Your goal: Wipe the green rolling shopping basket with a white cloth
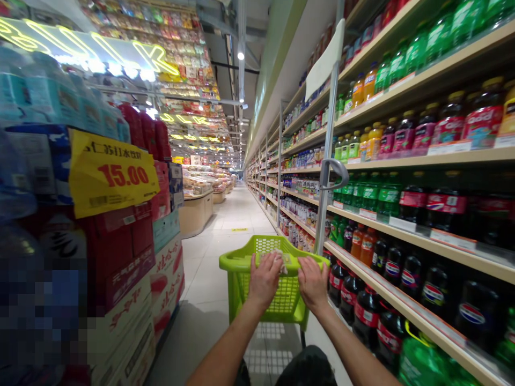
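Observation:
A bright green plastic shopping cart [277, 308] with perforated walls stands right in front of me. My left hand [262, 280] is closed over the middle of its near handle bar, with a crumpled whitish cloth or tissue [283, 261] at the fingertips, pressed against the bar. To the right, my right hand [314, 283] grips the same bar close to its right end. The undersides of my fingers are hidden, and so is most of the inside of the cart.
Tall drink shelves [402, 158] run along the right, close beside the cart, with a metal shelf post [326, 134]. Stacked drink cartons [124, 257] with a yellow price sign [115, 174] crowd the left. A tiled aisle [237, 206] stretches ahead past display counters [197, 212].

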A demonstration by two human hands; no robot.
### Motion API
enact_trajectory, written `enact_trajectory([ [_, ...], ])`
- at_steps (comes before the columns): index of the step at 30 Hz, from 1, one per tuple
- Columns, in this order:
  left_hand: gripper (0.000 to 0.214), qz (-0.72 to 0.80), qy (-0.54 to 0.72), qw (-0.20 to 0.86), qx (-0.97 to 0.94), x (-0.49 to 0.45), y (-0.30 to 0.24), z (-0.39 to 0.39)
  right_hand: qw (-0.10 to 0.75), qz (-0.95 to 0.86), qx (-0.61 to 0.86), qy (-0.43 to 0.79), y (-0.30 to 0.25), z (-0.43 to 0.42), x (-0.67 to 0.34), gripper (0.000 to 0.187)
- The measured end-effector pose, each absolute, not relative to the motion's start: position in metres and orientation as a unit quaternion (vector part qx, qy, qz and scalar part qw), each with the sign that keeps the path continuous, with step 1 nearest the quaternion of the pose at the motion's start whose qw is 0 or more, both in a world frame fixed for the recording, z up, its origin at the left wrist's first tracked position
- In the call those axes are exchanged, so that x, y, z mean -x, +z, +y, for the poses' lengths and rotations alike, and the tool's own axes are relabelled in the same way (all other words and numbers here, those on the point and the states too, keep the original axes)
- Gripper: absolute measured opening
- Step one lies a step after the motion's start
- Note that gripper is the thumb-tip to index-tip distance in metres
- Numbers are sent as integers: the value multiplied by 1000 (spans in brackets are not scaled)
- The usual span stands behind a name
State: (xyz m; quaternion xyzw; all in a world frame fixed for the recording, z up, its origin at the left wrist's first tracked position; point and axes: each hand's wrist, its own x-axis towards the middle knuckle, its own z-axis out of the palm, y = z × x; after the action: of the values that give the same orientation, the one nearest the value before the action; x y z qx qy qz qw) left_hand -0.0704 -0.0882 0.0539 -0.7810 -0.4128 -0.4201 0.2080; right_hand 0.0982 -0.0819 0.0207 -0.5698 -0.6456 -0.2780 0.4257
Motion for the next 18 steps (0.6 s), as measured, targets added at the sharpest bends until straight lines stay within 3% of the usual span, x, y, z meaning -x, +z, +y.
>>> enact_trajectory([
  [3, 33, -414, -418, 209, 782, 76, 54, -87, 418, -653, 568, -276, 21, -83, -103, 36],
  [9, 35, -556, -457, 186, 669, 145, 53, -74, 427, -643, 574, -273, 20, -81, -98, 36],
  [18, 32, -438, -411, 171, 781, 78, 68, -79, 413, -652, 565, -293, 19, -80, -103, 37],
])
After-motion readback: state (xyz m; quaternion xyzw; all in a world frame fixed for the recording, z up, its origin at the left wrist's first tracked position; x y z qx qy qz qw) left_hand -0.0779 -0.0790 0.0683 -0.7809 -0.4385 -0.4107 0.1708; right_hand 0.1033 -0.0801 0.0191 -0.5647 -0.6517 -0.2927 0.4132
